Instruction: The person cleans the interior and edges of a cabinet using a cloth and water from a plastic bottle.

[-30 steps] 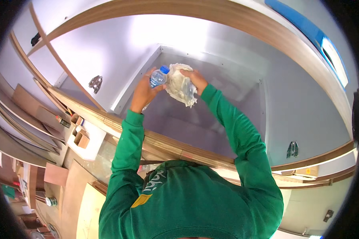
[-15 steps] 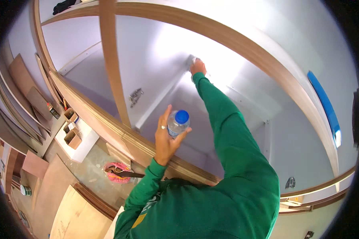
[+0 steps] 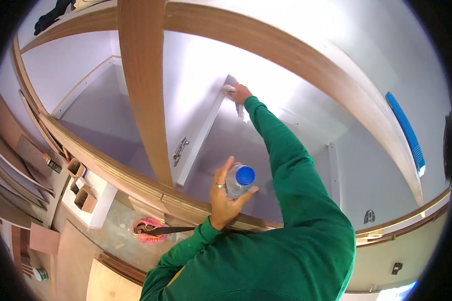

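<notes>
A clear plastic bottle (image 3: 234,186) with a blue cap is in my left hand (image 3: 223,200), fingers and thumb around its sides, just above the cabinet's front edge. My right arm reaches deep into the open white cabinet (image 3: 186,90). At its far end my right hand (image 3: 242,94) grips a crumpled whitish cloth (image 3: 241,111), part of which hangs below the fingers. The cloth meets the white inner wall near its back corner, above a white strip. A metal hinge (image 3: 181,150) is fixed to that wall, beside the wooden upright (image 3: 143,75).
A wooden front rail (image 3: 115,173) runs below my left arm. On the left, small wooden boxes (image 3: 85,198) rest on a white board, with leaning panels (image 3: 10,125) beyond. A pink bag (image 3: 149,237) lies on the floor. A blue object (image 3: 406,133) sits at the right.
My right hand and the cloth have shifted slightly left and down along the wall. The bottle appears lower and farther right. The view has shifted, with the wooden upright looking larger.
</notes>
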A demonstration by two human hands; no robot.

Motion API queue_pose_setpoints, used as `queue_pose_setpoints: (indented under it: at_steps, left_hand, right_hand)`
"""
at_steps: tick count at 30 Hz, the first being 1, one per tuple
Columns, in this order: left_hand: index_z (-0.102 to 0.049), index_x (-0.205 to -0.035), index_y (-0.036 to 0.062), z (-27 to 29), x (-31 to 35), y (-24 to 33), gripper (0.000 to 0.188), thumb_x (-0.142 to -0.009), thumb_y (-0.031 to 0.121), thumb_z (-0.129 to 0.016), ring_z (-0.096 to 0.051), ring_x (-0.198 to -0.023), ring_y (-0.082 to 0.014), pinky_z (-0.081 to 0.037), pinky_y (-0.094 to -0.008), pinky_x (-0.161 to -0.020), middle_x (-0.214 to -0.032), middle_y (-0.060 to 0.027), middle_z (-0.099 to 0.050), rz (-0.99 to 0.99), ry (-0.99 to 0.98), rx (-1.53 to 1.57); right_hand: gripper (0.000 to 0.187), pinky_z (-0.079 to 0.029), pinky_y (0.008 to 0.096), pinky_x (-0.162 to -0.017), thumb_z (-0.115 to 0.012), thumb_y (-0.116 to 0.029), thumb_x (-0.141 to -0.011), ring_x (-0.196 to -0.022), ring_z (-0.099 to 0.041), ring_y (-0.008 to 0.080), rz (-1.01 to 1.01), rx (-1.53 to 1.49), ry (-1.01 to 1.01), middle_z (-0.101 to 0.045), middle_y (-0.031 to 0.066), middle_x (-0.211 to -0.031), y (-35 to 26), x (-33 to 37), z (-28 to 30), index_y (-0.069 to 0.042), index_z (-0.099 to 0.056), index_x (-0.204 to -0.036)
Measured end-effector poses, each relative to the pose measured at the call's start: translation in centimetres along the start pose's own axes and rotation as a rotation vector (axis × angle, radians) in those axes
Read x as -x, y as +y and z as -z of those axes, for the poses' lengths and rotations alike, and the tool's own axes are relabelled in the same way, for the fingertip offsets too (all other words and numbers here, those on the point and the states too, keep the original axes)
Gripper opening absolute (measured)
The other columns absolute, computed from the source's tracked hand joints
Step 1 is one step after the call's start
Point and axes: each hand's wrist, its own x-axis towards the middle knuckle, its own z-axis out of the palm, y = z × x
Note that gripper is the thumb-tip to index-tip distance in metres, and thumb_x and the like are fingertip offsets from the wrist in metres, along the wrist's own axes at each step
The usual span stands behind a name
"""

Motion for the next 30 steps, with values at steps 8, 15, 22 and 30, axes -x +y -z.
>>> queue_pose_setpoints:
  at_steps: [8,15,22,30]
  left_hand:
    - [-0.034,-0.149,0.0015,0.1,0.5,-0.7,0.098,-0.070,0.011,-0.090,-0.058,-0.115,-0.0230,-0.048,-0.0352,-0.098,-0.129,-0.0154,-0.055,0.028,-0.089,0.147]
    - [-0.033,-0.149,0.0019,-0.3,1.3,-1.3,0.099,-0.069,0.010,-0.091,-0.058,-0.116,-0.0236,-0.048,-0.0362,-0.098,-0.130,-0.0160,-0.054,0.030,-0.085,0.307]
    - [-0.032,-0.150,0.0026,0.1,1.2,-0.9,0.101,-0.069,0.011,-0.091,-0.059,-0.115,-0.0249,-0.049,-0.0369,-0.098,-0.129,-0.0156,-0.054,-0.006,-0.143,0.310]
    - [-0.032,-0.149,0.0027,0.2,1.1,-1.2,0.101,-0.068,0.011,-0.092,-0.059,-0.115,-0.0250,-0.049,-0.0379,-0.098,-0.129,-0.0154,-0.053,0.024,-0.155,0.348]
  right_hand:
    - [0.051,-0.046,0.0475,-0.099,-0.064,-0.038,-0.091,-0.112,-0.060,0.0424,-0.660,-0.454,1.120,-0.064,0.0258,-0.119,-3.7,4.4,2.9,0.007,-0.064,-0.116]
    - [0.028,-0.042,0.0545,-0.097,-0.063,-0.029,-0.085,-0.119,-0.055,0.0331,-0.692,0.150,0.610,-0.065,0.0117,-0.121,-2.4,-1.5,-4.0,-0.014,-0.073,-0.106]
    - [0.035,-0.039,0.0593,-0.102,-0.056,-0.031,-0.089,-0.127,-0.050,0.0370,-0.621,0.037,0.227,-0.058,0.0134,-0.132,-1.1,0.2,-1.8,-0.016,-0.070,-0.117]
    - [0.045,-0.034,0.0600,-0.108,-0.053,-0.029,-0.087,-0.133,-0.045,0.0387,-0.719,-0.052,0.115,-0.051,0.0139,-0.142,-3.6,-1.0,-0.4,-0.012,-0.065,-0.127]
